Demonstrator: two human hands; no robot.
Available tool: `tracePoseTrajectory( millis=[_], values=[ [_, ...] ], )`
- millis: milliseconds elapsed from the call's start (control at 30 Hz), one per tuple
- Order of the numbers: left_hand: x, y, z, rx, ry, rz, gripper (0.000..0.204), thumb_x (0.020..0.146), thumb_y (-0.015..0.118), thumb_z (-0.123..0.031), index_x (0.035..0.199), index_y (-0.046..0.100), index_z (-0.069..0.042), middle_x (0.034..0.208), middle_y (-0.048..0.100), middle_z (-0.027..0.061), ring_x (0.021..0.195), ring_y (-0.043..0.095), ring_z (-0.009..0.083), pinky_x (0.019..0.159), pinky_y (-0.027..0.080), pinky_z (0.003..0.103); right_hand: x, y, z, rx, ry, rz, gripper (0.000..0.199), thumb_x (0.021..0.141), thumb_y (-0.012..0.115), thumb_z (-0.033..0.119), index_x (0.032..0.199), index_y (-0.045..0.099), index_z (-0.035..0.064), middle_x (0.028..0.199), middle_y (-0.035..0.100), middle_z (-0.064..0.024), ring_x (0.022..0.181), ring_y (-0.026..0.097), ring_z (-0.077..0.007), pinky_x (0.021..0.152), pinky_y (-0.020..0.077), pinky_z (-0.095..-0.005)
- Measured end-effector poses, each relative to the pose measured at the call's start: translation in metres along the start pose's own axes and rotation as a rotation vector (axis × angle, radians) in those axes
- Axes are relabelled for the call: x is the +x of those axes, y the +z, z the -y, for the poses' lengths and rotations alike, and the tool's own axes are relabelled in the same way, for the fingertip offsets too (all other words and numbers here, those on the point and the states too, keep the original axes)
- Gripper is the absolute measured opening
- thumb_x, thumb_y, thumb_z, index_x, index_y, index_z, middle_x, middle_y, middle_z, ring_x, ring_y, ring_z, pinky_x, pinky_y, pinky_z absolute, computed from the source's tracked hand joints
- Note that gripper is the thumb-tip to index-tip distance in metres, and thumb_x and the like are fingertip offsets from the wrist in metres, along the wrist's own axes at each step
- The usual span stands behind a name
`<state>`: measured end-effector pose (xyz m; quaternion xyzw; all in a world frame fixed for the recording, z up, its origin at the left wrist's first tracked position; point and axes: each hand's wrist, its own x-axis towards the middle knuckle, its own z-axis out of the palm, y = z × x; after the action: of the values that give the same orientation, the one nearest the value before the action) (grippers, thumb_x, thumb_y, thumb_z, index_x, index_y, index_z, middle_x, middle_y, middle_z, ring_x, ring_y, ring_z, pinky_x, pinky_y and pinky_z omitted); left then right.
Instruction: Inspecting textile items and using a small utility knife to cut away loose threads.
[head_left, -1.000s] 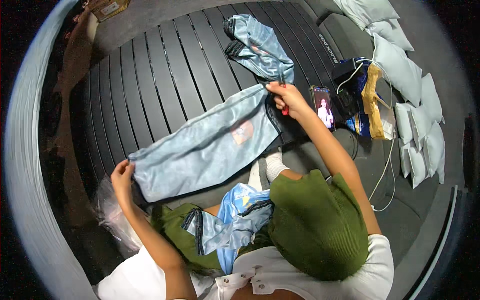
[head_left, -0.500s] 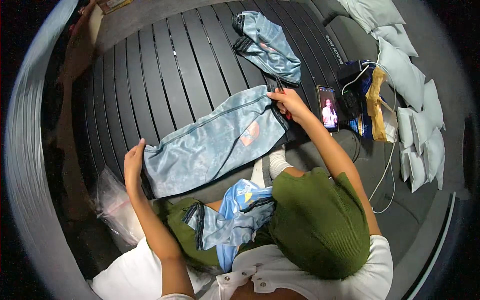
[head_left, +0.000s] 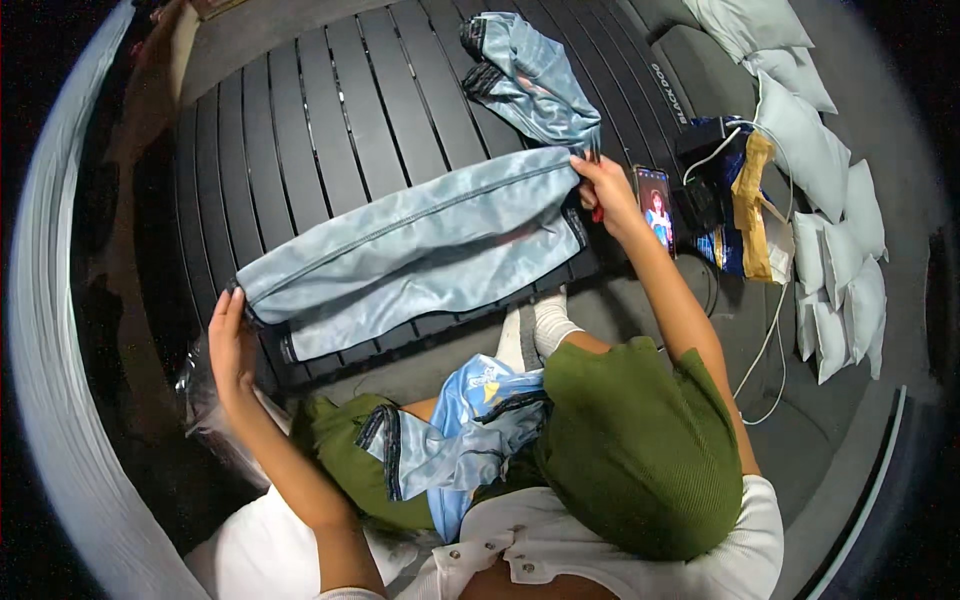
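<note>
One mottled pale-blue cloth (head_left: 415, 215), seamed lengthwise, dark-edged, sags mid-frame; my left hand (head_left: 231, 340) pinches its left corner, my right hand (head_left: 612, 200) its upper-right plus a red-handled tool (head_left: 597, 214).

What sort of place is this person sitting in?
Maybe a living room or lounge, though I can't be sure: there's a black slatted table, what looks like padded grey seating, and pale cushions.

Cloth (head_left: 420, 240) left of phone (head_left: 657, 205)
</note>
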<state>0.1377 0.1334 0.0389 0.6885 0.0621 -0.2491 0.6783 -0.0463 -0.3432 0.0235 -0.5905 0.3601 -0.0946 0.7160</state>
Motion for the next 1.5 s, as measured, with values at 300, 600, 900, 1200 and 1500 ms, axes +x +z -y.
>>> tracePoseTrajectory(
  millis=[300,600,900,1200,1500],
  values=[
    [0.028,0.014,0.019,0.062,-0.193,-0.142,0.042,0.086,0.054,-0.028,0.118,0.049,-0.001,0.093,0.060,0.0008,0.076,0.054,0.0086,0.064,0.042,0.022,0.010,0.000,-0.036,-0.365,-0.054,-0.135,0.022,0.080,0.062,0.021,0.068,0.050,0.0072,0.056,0.038,0.0069,0.045,0.031,-0.0037,0.039,0.0221,-0.0222],
    [0.027,0.009,0.018,-0.200,-0.276,-0.083,0.038,0.086,0.048,-0.048,0.063,0.037,-0.019,0.052,0.027,-0.0104,0.042,0.025,0.0044,0.041,0.021,0.020,0.006,0.008,-0.029,-0.345,0.002,-0.103,0.019,0.083,0.059,0.025,0.071,0.049,0.0142,0.047,0.034,0.0087,0.033,0.029,-0.0030,0.031,0.0189,-0.0204],
    [0.024,0.012,0.010,-0.303,-0.279,0.076,0.037,0.085,0.050,-0.046,0.062,0.040,-0.019,0.051,0.033,-0.0102,0.040,0.030,0.0026,0.039,0.027,0.017,0.007,0.008,-0.029,-0.404,0.013,-0.107,0.020,0.084,0.057,0.027,0.072,0.050,0.0129,0.047,0.035,0.0080,0.034,0.030,-0.0036,0.032,0.0201,-0.0209],
    [0.011,0.021,0.004,0.014,-0.189,0.001,0.026,0.079,0.062,-0.038,0.071,0.056,-0.014,0.058,0.040,-0.0080,0.051,0.035,0.0041,0.047,0.027,0.020,0.007,0.007,-0.028,-0.434,-0.015,-0.103,0.019,0.083,0.057,0.026,0.077,0.058,0.0075,0.052,0.039,0.0066,0.040,0.032,-0.0037,0.036,0.0207,-0.0221],
    [0.008,0.021,0.004,0.513,-0.200,-0.063,0.025,0.080,0.062,-0.031,0.086,0.055,-0.007,0.067,0.049,0.0000,0.060,0.049,0.0098,0.052,0.037,0.023,-0.015,0.033,-0.021,-0.736,-0.353,-0.124,0.027,0.078,0.062,0.021,0.069,0.047,0.0007,0.056,0.044,0.0003,0.054,0.037,-0.0051,0.047,0.0323,-0.0248]
  ],
)
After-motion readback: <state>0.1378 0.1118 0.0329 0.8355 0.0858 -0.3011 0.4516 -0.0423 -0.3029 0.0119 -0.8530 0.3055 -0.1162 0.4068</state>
